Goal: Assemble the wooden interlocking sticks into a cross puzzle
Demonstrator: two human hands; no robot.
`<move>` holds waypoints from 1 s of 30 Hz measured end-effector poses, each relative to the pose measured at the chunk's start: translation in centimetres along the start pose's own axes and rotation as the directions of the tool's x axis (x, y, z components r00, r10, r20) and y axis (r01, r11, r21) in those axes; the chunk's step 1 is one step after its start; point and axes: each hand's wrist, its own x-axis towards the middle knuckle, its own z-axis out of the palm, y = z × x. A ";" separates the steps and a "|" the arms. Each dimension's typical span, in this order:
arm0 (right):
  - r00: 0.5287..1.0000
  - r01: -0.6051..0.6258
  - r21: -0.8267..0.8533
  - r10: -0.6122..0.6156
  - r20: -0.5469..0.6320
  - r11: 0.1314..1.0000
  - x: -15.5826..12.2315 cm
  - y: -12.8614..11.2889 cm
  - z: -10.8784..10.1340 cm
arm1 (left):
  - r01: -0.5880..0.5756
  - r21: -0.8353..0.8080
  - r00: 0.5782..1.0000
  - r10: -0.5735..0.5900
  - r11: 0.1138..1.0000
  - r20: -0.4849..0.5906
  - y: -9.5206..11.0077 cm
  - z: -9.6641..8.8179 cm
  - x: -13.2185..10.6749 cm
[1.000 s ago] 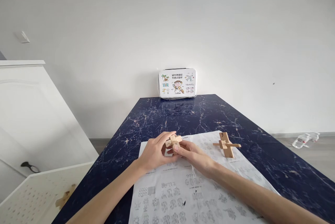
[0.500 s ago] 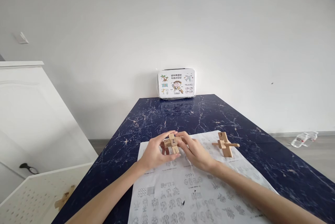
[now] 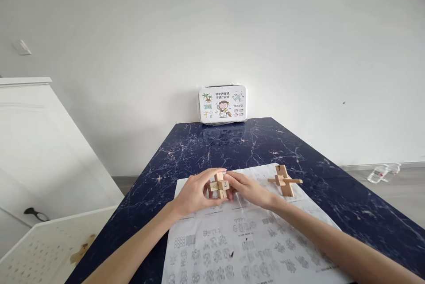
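Between my hands is a small wooden interlocking puzzle (image 3: 219,185), cross-shaped, with handwritten numbers on its block ends; a 2 and a 1 face me. My left hand (image 3: 195,191) curves round its left side, thumb below and fingers above. My right hand (image 3: 247,188) grips it from the right, with the thumb on top and the other fingers partly hidden behind. Right of my hands, a second wooden puzzle (image 3: 284,180) lies on a printed instruction sheet (image 3: 199,226). It has a flat board marked 3 and a rod crossing it.
The sheet covers the near part of a dark blue marbled table (image 3: 215,146). A white box with cartoon prints (image 3: 223,104) stands against the wall. At lower left, a white perforated basket (image 3: 43,244) holds wooden pieces (image 3: 82,250). Plastic bottles (image 3: 383,173) lie on the floor at right.
The puzzle in my hands has been turned, so the side with the 2 now sits further right and the left block shows a different face. Both hands keep hold of it.
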 end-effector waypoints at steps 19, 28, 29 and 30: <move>0.703 0.252 0.589 0.273 -0.657 0.768 1.0 4.4 -2.2 | -0.087 0.347 0.986 0.031 0.934 0.165 -0.7 0.5 0.0; 0.734 0.149 0.557 0.285 -0.616 0.817 0.1 2.7 1.0 | -0.115 0.396 0.984 0.051 0.911 0.168 -0.8 0.8 0.0; 0.760 0.118 0.535 0.271 -0.591 0.837 0.1 2.3 1.1 | -0.121 0.399 0.984 0.058 0.909 0.166 -0.8 0.8 0.0; 0.791 0.082 0.510 0.255 -0.557 0.857 0.0 1.9 1.2 | -0.128 0.402 0.984 0.065 0.907 0.165 -0.8 0.9 0.0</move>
